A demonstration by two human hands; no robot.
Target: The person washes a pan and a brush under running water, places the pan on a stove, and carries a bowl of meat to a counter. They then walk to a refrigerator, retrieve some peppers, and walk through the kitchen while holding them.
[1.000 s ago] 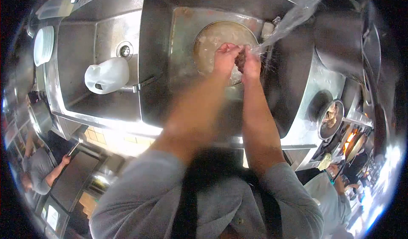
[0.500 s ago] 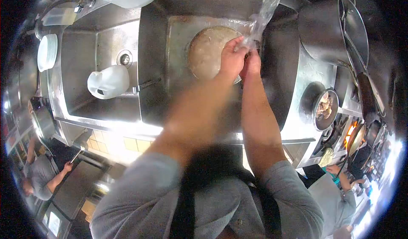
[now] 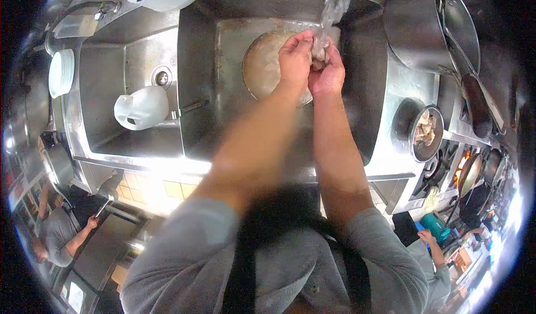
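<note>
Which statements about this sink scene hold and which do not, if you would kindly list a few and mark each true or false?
1. Running water falls onto a piece of food between the left hand and right hand. True.
2. The white jug shares a basin with the round container. False: the white jug is in the left basin, the round container in the larger basin.
3. A stack of white plates stands beyond the left basin. True.
4. The metal bowl at the right is empty. False: the metal bowl holds food pieces.
5. A flame burns at the right. True.
</note>
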